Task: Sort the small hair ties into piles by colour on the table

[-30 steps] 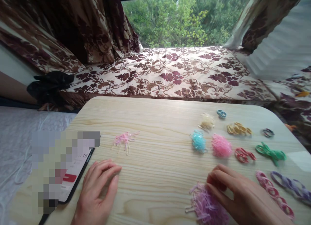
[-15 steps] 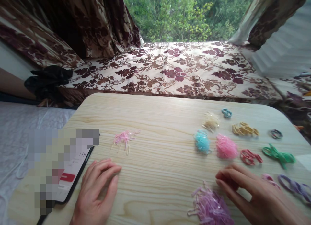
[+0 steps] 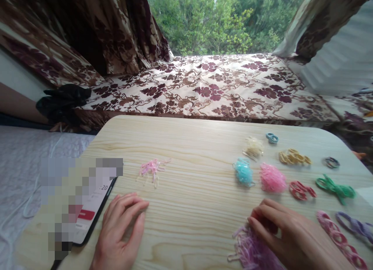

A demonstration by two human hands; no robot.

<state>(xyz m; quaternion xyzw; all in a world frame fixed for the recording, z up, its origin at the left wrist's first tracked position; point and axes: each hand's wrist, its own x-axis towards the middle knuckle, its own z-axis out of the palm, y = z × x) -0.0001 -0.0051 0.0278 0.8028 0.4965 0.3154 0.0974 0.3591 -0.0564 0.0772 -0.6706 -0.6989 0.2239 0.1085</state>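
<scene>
My left hand [image 3: 121, 233] rests palm down on the light wooden table [image 3: 186, 153], fingers loosely stretched out and holding nothing. It lies between a phone [image 3: 96, 215] and a small heap of pink and clear elastic bands [image 3: 152, 169]. At the lower right, my right hand [image 3: 287, 231] reaches over a pile of purple elastic bands [image 3: 247, 246] and partly covers it. Its thumb and index finger are pinched together at the pile's upper edge. Whatever sits between those fingertips is too small to make out.
Heaps of cream [image 3: 253, 147], blue [image 3: 244, 172] and pink bands [image 3: 272, 178] lie right of centre. Beyond them are yellow [image 3: 294, 157], red [image 3: 302, 190], green [image 3: 335, 188], pink [image 3: 338, 235] and purple hair ties [image 3: 355, 225]. A floral-covered ledge [image 3: 204, 87] runs behind the table.
My right hand has moved left and slightly down onto the purple pile, uncovering more of the pink ties. My left hand keeps its place on the table. The view has shifted slightly.
</scene>
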